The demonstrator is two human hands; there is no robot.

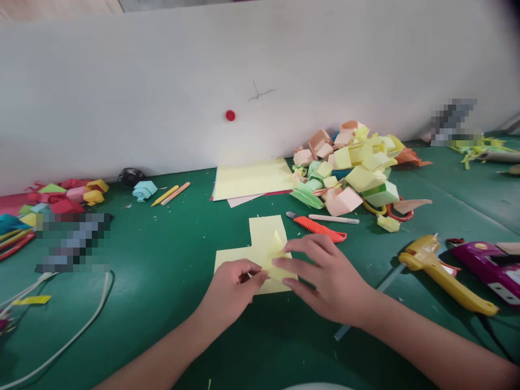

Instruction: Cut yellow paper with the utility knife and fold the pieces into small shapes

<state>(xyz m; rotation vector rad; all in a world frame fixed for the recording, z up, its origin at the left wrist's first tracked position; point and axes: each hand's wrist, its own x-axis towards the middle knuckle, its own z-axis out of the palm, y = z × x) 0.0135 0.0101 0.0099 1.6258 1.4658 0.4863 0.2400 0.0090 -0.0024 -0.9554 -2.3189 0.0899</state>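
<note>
A pale yellow paper cut-out (264,238) lies flat on the green table (162,271), shaped like an L or cross. My left hand (233,287) is curled, with its fingertips pinching the paper's lower middle part. My right hand (325,276) lies over the paper's right side with fingers stretched out and pressing on a small raised fold.
An orange utility knife (319,227) and a white stick (333,219) lie just behind the paper. A heap of folded paper boxes (351,168) sits back right, yellow sheets (254,179) behind. A yellow glue gun (442,271) and a purple one (487,265) lie right. Cables (69,336) run left.
</note>
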